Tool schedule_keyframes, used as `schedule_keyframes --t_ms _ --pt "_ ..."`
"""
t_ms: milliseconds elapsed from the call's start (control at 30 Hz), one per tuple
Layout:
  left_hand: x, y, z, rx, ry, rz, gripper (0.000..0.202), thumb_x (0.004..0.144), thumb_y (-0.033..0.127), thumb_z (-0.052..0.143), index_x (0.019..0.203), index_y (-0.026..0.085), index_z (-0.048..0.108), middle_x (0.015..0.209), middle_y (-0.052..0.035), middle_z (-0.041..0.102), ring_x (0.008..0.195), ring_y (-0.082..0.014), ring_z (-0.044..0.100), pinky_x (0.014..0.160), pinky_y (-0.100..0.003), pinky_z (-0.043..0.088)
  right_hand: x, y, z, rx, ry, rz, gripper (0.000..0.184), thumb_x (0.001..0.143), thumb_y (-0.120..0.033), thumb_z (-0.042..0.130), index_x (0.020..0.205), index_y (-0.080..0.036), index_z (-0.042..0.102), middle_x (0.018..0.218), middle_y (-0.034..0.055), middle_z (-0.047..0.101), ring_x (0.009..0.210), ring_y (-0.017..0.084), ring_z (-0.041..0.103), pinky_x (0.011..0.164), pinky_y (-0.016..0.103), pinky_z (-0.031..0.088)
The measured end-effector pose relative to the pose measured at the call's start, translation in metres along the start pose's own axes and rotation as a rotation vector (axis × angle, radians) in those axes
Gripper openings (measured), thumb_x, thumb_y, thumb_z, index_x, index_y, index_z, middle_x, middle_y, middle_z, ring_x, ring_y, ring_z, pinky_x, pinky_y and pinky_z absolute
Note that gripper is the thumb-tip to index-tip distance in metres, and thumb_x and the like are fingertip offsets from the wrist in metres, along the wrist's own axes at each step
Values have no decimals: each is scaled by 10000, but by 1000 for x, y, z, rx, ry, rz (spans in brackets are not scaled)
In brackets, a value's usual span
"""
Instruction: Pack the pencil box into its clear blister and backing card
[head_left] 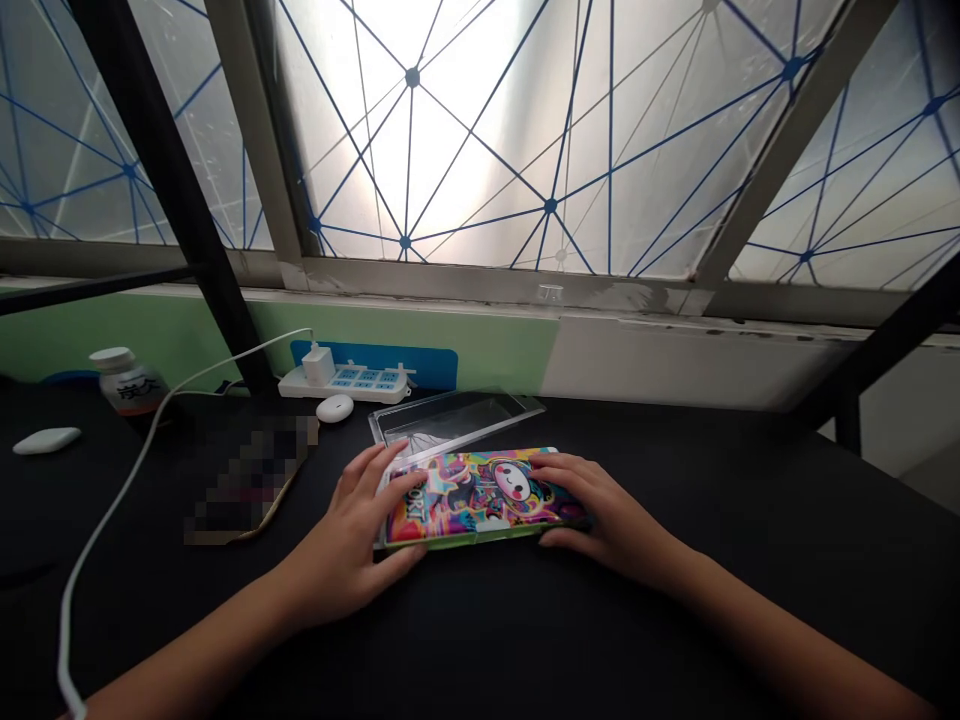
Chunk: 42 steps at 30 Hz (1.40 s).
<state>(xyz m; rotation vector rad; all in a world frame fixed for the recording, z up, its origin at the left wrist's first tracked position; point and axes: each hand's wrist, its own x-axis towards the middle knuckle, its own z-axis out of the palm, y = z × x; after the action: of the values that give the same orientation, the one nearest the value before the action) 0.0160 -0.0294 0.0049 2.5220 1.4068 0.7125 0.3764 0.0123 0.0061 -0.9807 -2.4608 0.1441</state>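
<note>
The patterned box (484, 495) lies flat on the black table (480, 640), long side toward the person, directly in front of the clear plastic cover (465, 440). The left hand (352, 535) grips the box's left end, fingers spread over the top, thumb along the near edge. The right hand (611, 510) holds the right end, fingers bent onto the top face, thumb at the near corner. The step in hand appears to be steadying the box from both ends. From this hold, any lift or turn would call for even support at each end and care not to drag the cover, since the left fingers reach its near edge. The box's top is closed over; its contents cannot be seen. The cover is a shallow, see-through shell; a pale lined patch shows through its left part, and whether this lies inside or beneath cannot be told. Beyond it, a round white case (334, 408) sits shut near the power strip (360, 383), which carries a charger (319, 366). Farther left, a blurred flat object (255, 485) lies beside the bottle (135, 385), whose white cap is on.
</note>
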Motion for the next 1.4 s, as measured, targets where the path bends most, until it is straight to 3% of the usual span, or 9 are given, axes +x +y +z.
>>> schedule_keyframes --t_ms 167,367,733,800,867,1000,1133,1267,1400 --pt "5 -11 2 74 54 -35 587 864 406 697 1418 397 503 1604 -60 237 1444 -423 231 1125 -633 339 4 12 1 142 -62 164 668 844 -510 725 1421 -283 477 1493 142 493 1375 324 474 1095 497 451" --pt "7 -17 5 -116 34 -166 761 832 432 733 1489 374 354 1389 -78 429 1211 -295 554 1024 -457 501 11 10 -11 223 -164 156 530 890 -481 682 1347 -263 526 1495 143 471 1336 308 507 1075 456 464" --pt "13 -19 8 -290 49 -300 936 739 467 820 1528 371 326 1423 -102 523 1299 -340 549 1060 -497 474 18 11 -21 139 -156 80 429 861 -518 693 1195 -257 630 1390 134 601 1272 340 559 1140 574 336" --pt "13 -19 6 -292 42 -274 960 736 456 827 1538 376 305 1447 -105 488 1313 -332 541 1061 -484 481 20 12 -21 221 -89 156 384 901 -547 618 1141 -250 662 1267 120 675 1159 327 628 1054 528 439" --pt "13 -19 5 -279 0 -245 1000 740 446 827 1556 392 251 1461 -102 479 1325 -330 534 1061 -482 483 21 12 -19 329 -6 308 402 965 -574 481 1009 -233 690 1018 88 734 952 289 685 845 423 550" --pt "10 -15 4 -255 -24 -253 1094 726 441 831 1587 377 159 1438 -107 540 1359 -367 496 1070 -525 456 22 17 -11 460 94 540 550 996 -616 343 817 -226 686 682 38 648 714 257 651 633 358 557" --pt "8 -11 1 -259 -45 -294 1080 745 512 801 1589 366 142 1409 -107 590 1348 -378 502 1062 -562 441 20 22 -7 468 114 535 529 987 -621 365 934 -231 719 793 55 688 774 277 659 667 380 577" --pt "13 -6 -3 -296 -39 -368 701 814 593 704 1405 293 477 1339 -109 621 1236 -347 591 993 -475 507 14 21 -13 441 54 326 547 1005 -610 311 1168 -254 693 1122 98 686 1004 297 662 855 413 566" --pt "16 -3 -4 -298 -34 -411 502 928 620 521 1288 270 556 1250 -91 647 1121 -310 638 942 -450 527 4 20 -18 382 -80 168 618 914 -670 500 1398 -287 534 1385 128 558 1232 340 570 1011 460 500"
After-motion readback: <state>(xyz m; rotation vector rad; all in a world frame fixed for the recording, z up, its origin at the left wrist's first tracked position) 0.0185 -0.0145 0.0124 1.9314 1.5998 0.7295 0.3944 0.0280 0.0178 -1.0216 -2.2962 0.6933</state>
